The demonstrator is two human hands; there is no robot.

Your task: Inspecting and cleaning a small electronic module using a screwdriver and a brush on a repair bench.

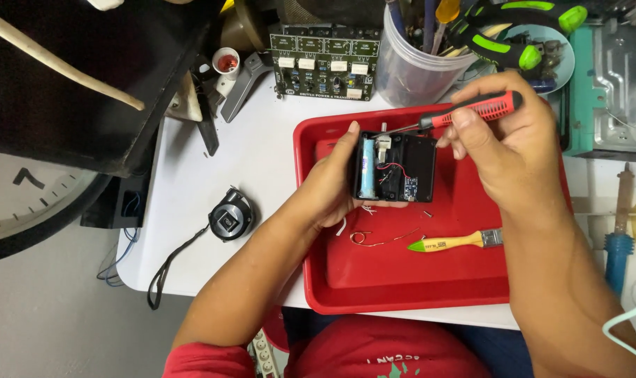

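Inside red tray, opened black case, brush, wire scraps.

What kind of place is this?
Probably a small electronics repair bench: a green circuit board, a cup of tools, and an opened black device being worked on with a screwdriver over a red tray.

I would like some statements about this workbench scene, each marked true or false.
1. The left hand holds an open black case. True.
2. The right hand holds a hammer. False: it holds a red-handled screwdriver.
3. A cylindrical cell sits inside the case. True.
4. The brush lies outside the red tray. False: it lies in the tray.
5. A green circuit board stands behind the tray. True.
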